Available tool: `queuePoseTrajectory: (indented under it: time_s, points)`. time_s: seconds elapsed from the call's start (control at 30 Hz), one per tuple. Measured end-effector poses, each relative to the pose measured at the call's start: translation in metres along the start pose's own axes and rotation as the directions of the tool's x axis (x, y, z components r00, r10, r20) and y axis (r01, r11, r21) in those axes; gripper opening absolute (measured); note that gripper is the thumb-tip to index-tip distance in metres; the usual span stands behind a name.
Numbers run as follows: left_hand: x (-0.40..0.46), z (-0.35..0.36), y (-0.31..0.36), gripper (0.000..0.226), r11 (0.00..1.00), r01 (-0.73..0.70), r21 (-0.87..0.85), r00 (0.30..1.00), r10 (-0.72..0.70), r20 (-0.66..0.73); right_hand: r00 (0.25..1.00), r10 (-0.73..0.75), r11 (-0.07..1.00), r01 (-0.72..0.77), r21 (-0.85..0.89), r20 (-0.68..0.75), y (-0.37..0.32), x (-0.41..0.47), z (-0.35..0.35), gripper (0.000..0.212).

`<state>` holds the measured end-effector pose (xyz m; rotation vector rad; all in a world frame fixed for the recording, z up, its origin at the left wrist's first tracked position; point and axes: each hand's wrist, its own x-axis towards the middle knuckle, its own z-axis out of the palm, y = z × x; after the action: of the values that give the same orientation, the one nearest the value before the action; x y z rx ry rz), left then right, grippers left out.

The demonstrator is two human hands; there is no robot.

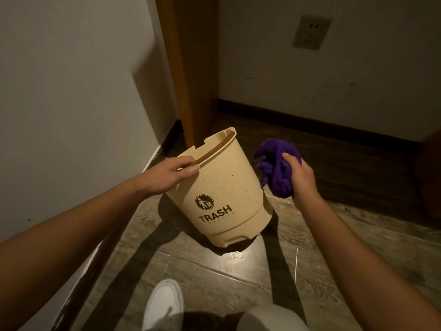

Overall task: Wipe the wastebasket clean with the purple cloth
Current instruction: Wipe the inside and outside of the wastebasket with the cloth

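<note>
A dim corner of wood-look floor (214, 266), pale walls with dark baseboard (310, 125), a wooden post (191, 68) and a wall socket (311, 32) frames the beige "TRASH" wastebasket (224, 187), which stands tilted on the floor. The left hand (167, 175) grips its brown-edged rim. Just right of it, apart, the right hand (301, 176) clutches the bunched purple cloth (276, 168); a white shoe (164, 304) shows below.

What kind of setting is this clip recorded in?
Probably a room corner in a home or lodging: wood-look floor, wall socket, dark baseboard, and a wastebasket marked TRASH beside a wooden post.
</note>
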<state>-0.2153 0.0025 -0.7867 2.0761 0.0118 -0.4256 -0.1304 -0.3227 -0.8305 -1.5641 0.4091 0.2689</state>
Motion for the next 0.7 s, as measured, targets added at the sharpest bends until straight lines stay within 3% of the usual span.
queuePoseTrajectory:
  time_s: [0.1, 0.27, 0.4, 0.5, 0.57, 0.7]
  points:
    - [0.003, 0.003, 0.002, 0.029, 1.000, -0.007, 0.030, 1.000, 0.007, 0.015, 0.999, -0.030, 0.999, 0.031, -0.040, 0.029, 0.004, 0.007, 0.021, 0.017]
    - [0.003, 0.010, 0.003, 0.029, 0.997, -0.062, 0.050, 0.998, 0.063, -0.016, 0.999, 0.028, 0.993, -0.026, -0.114, 0.019, 0.003, 0.009, 0.047, 0.052]
    - [0.001, 0.019, 0.007, 0.027, 0.992, -0.096, 0.084, 0.993, 0.102, -0.068, 0.973, -0.201, 0.949, 0.221, -0.225, 0.109, 0.008, -0.020, 0.066, 0.029]
    - [0.004, 0.027, 0.020, 0.026, 0.991, -0.110, 0.078, 0.989, 0.117, -0.092, 0.918, -0.387, 0.880, 0.396, -0.262, 0.090, 0.011, -0.044, 0.088, 0.048]
    - [0.006, 0.034, 0.032, 0.028, 0.989, -0.129, 0.070, 0.984, 0.137, -0.117, 0.872, -0.485, 0.825, 0.479, -0.301, 0.058, 0.016, -0.065, 0.108, 0.049]
    - [0.009, 0.045, 0.044, 0.028, 0.991, -0.129, 0.029, 0.979, 0.132, -0.156, 0.821, -0.571, 0.721, 0.506, -0.473, 0.009, 0.037, -0.088, 0.127, 0.052]
